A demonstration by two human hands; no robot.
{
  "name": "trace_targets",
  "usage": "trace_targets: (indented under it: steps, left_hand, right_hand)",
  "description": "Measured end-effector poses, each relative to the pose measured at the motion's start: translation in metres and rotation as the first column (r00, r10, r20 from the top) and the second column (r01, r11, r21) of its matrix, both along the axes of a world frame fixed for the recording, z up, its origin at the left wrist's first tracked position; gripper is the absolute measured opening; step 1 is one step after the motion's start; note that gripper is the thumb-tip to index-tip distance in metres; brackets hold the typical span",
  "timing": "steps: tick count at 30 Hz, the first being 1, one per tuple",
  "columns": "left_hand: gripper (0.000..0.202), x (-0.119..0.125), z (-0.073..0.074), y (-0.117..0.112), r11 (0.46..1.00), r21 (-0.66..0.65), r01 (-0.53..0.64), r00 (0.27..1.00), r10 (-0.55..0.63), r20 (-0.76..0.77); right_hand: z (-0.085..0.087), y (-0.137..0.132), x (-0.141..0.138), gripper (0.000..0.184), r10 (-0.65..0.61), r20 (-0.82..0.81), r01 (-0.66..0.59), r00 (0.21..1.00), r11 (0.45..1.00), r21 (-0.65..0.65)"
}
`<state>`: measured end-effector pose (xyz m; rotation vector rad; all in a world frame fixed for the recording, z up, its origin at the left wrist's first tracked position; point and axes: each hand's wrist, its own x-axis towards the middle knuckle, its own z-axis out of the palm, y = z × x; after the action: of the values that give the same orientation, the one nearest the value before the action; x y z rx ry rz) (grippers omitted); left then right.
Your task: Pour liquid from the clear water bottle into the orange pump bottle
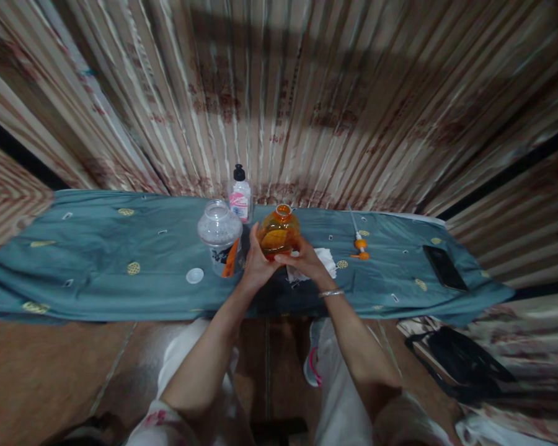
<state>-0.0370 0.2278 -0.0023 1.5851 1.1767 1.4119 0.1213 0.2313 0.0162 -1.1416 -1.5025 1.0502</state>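
Observation:
An orange translucent bottle [279, 231] with an open neck stands on the teal cloth [97, 260] in the middle. My left hand [256, 263] wraps its left side and base. My right hand [307, 260], with a bracelet on the wrist, closes on its right lower side. Under my right hand lies a white tissue [326, 256]. Left of the bottle stands a clear plastic jar [219, 234] with no lid, and an orange object [231, 260] leans against it.
A white bottle with a black cap [240, 194] stands behind the jar. A white lid [194, 275] lies left of it. An orange pump head with a white tube [359, 243] and a black phone [444, 267] lie to the right. A black bag [465, 365] sits on the floor.

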Motion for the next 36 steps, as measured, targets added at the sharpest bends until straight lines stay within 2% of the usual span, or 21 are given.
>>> trace_targets:
  steps: [6, 10, 13, 17, 21, 26, 31, 36]
  left_hand:
    - [0.117, -0.007, -0.012, -0.006, 1.000, 0.030, 0.010, 0.999, -0.009, -0.032]
    - [0.114, -0.012, -0.022, -0.017, 0.998, 0.058, -0.008, 0.997, 0.012, -0.074]
    - [0.111, -0.015, -0.031, -0.029, 0.998, 0.062, -0.032, 0.994, 0.039, -0.102]
    - [0.104, -0.019, -0.037, -0.041, 0.997, 0.061, -0.037, 0.991, 0.044, -0.124]
    - [0.087, -0.019, -0.040, -0.044, 0.996, 0.089, -0.013, 0.967, 0.035, -0.252]
    - [0.039, 0.005, -0.040, -0.043, 0.984, 0.090, 0.151, 0.915, -0.105, -0.390]
    - [0.032, 0.042, -0.037, -0.039, 0.960, 0.074, 0.269, 0.848, -0.200, -0.490]
    - [0.020, 0.062, -0.036, -0.027, 0.957, 0.034, 0.287, 0.822, -0.227, -0.522]
  right_hand:
    - [-0.005, 0.004, -0.004, 0.070, -0.051, 0.116, 0.048, 0.992, 0.999, 0.021]
    - [-0.009, 0.004, -0.010, 0.070, 0.004, 0.044, -0.003, 0.999, 1.000, -0.002]
    - [-0.005, 0.003, -0.009, 0.069, -0.012, -0.047, 0.011, 0.999, 1.000, -0.011]
    - [0.009, 0.001, 0.009, 0.065, -0.166, -0.201, 0.164, 0.966, 0.986, -0.024]
    - [0.017, 0.000, 0.036, 0.062, -0.295, -0.235, 0.300, 0.926, 0.954, -0.014]
    - [0.011, -0.003, 0.062, 0.064, -0.443, -0.137, 0.453, 0.886, 0.890, 0.053]
    - [0.006, -0.007, 0.081, 0.064, -0.507, -0.078, 0.512, 0.858, 0.857, 0.058]
    - [0.011, -0.018, 0.091, 0.064, -0.552, -0.028, 0.553, 0.833, 0.832, 0.044]
